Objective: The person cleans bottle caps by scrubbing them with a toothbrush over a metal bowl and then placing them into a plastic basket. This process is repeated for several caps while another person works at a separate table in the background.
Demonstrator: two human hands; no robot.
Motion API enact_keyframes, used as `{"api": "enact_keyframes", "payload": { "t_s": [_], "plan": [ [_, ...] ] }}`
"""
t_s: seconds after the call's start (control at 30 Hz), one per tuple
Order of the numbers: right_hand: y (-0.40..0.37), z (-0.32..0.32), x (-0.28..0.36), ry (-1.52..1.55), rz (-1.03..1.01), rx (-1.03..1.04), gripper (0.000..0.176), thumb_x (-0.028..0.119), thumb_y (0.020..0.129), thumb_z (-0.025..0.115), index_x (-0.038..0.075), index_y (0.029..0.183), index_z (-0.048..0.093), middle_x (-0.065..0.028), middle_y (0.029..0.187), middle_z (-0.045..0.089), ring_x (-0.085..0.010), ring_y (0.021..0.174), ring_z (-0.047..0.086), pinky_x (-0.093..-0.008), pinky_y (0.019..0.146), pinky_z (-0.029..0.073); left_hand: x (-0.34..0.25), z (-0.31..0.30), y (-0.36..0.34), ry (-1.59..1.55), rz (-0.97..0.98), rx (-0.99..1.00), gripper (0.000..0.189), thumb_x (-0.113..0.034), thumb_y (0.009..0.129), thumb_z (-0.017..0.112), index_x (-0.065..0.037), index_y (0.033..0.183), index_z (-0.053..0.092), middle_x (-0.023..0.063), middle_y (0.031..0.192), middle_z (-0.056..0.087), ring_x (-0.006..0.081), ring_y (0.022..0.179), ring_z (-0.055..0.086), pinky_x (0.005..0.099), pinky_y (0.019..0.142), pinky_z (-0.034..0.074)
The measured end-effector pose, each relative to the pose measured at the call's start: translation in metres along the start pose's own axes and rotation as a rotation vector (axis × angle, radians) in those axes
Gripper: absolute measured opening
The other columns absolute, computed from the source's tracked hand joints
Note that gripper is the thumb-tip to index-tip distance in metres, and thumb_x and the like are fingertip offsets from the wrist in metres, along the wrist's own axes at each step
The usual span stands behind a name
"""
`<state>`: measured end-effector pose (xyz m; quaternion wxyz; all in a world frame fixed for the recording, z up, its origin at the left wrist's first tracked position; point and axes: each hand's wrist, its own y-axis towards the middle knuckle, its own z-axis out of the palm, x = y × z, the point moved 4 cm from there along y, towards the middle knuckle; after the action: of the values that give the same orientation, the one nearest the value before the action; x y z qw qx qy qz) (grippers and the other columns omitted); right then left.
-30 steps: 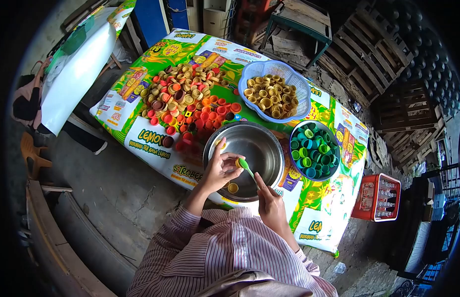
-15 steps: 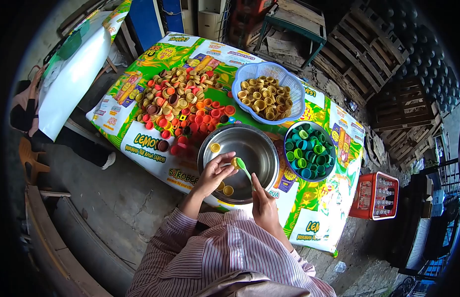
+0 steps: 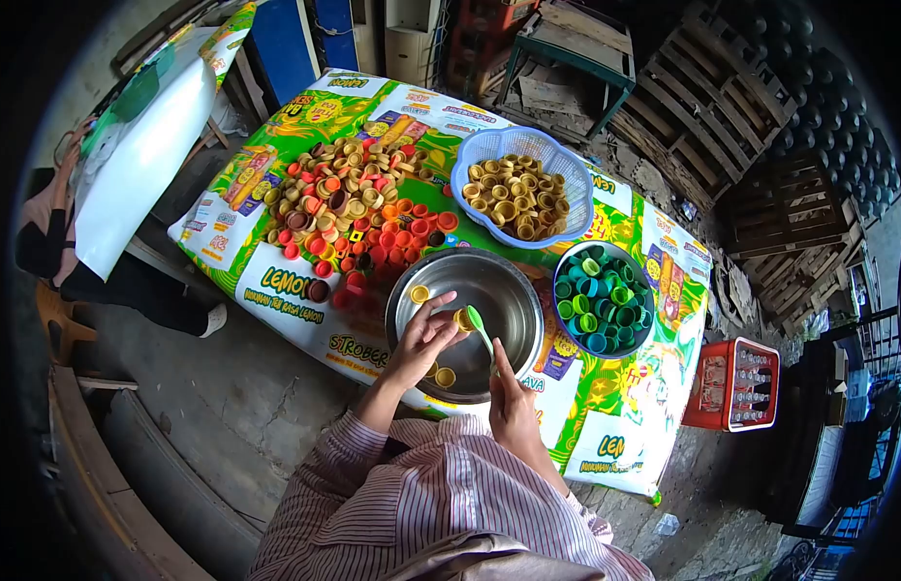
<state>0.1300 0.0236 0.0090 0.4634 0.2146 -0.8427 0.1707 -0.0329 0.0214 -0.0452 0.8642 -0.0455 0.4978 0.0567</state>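
Note:
Over a steel basin [image 3: 531, 329], my left hand [image 3: 424, 341] pinches a yellow bottle cap [image 3: 461, 321] between its fingers. My right hand [image 3: 513, 407] grips the pale handle of a slim tool with an oval green head, which looks like a toothbrush [image 3: 477, 321]. The green head is right against the cap; whether it is inside the rim is too small to tell. A few loose yellow caps [image 3: 445, 377] lie in the basin, partly behind my left hand.
Beyond the basin is a heap of tan, red and orange caps [image 3: 344, 194]. A blue plastic basket [image 3: 578, 184] holds tan caps; a bowl of green caps [image 3: 605, 300] stands right. A red crate of bottles [image 3: 730, 384] sits on the floor. Another person [image 3: 58, 218] is at far left.
The toothbrush head and the cap have shifted very slightly relative to each other. Both hands stay over the basin with the same grips.

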Motion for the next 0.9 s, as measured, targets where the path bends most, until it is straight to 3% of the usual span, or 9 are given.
{"api": "enact_keyframes", "payload": {
  "t_s": [0.1,0.4,0.47,0.6,0.67,0.7,0.83,0.9],
  "plan": [
    [-0.003,0.002,0.000,-0.001,-0.129,-0.018,0.052,0.001,0.087,0.045,0.009,0.136,0.032,-0.0261,0.083,0.060,-0.0377,0.072,0.062,-0.0375,0.062,0.048,-0.004,0.000,0.001,-0.011,0.018,-0.003,0.035,-0.014,0.093,0.046,-0.004,0.125,0.037,0.0100,0.111,0.053,0.0159,0.102,0.054,0.0320,0.091,0.046],
    [-0.001,-0.007,0.008,0.041,-0.119,-0.006,0.050,-0.001,0.086,0.045,0.008,0.134,0.035,-0.0273,0.086,0.060,-0.0385,0.078,0.062,-0.0372,0.065,0.048,0.005,-0.005,0.004,-0.017,-0.011,0.026,0.030,-0.022,0.097,0.038,-0.001,0.115,0.047,0.0076,0.108,0.053,0.0146,0.100,0.055,0.0307,0.090,0.045],
    [-0.001,-0.011,0.010,-0.014,-0.136,0.020,0.051,-0.005,0.084,0.045,0.006,0.134,0.036,-0.0173,0.068,0.055,-0.0231,0.061,0.058,-0.0274,0.060,0.044,0.006,-0.005,0.003,0.047,-0.030,-0.015,0.031,-0.023,0.097,0.036,0.000,0.114,0.047,0.0073,0.107,0.053,0.0143,0.099,0.055,0.0306,0.089,0.046],
    [-0.001,-0.015,0.006,-0.036,-0.198,0.047,0.053,-0.004,0.083,0.047,0.007,0.134,0.037,-0.0179,0.070,0.056,-0.0242,0.060,0.059,-0.0288,0.059,0.044,0.002,-0.006,0.006,0.032,-0.068,0.051,0.034,-0.026,0.097,0.034,0.001,0.111,0.050,0.0078,0.105,0.054,0.0138,0.095,0.056,0.0293,0.086,0.047],
    [-0.002,-0.017,0.004,-0.078,-0.207,0.100,0.052,0.000,0.084,0.048,0.015,0.134,0.038,-0.0197,0.086,0.062,-0.0358,0.069,0.062,-0.0409,0.062,0.048,-0.003,-0.005,0.007,0.016,-0.204,0.139,0.038,-0.028,0.098,0.031,0.002,0.106,0.053,0.0083,0.101,0.055,0.0128,0.087,0.057,0.0277,0.083,0.048],
    [-0.002,-0.020,0.002,-0.078,-0.206,0.103,0.052,0.000,0.084,0.048,0.015,0.134,0.038,-0.0197,0.086,0.062,-0.0358,0.069,0.062,-0.0409,0.062,0.048,-0.008,-0.008,0.011,0.014,-0.204,0.137,0.038,-0.028,0.098,0.031,0.002,0.106,0.053,0.0083,0.101,0.055,0.0128,0.087,0.057,0.0277,0.083,0.048],
    [0.000,-0.034,-0.001,-0.227,-0.337,0.127,0.056,0.004,0.081,0.051,0.021,0.133,0.039,-0.0134,0.079,0.061,-0.0319,0.057,0.058,-0.0414,0.051,0.046,-0.022,-0.007,0.024,0.372,-0.502,0.507,0.037,-0.025,0.098,0.029,0.002,0.104,0.053,0.0081,0.096,0.057,0.0134,0.089,0.055,0.0270,0.078,0.049],
    [0.003,-0.042,0.004,-0.418,-0.345,0.239,0.055,0.009,0.082,0.051,0.024,0.134,0.038,-0.0116,0.072,0.059,-0.0301,0.053,0.056,-0.0402,0.048,0.045,-0.026,-0.005,0.031,0.621,-0.453,0.615,0.038,-0.027,0.098,0.031,0.002,0.102,0.054,0.0063,0.091,0.058,0.0122,0.084,0.056,0.0252,0.077,0.048]
  ]
}}
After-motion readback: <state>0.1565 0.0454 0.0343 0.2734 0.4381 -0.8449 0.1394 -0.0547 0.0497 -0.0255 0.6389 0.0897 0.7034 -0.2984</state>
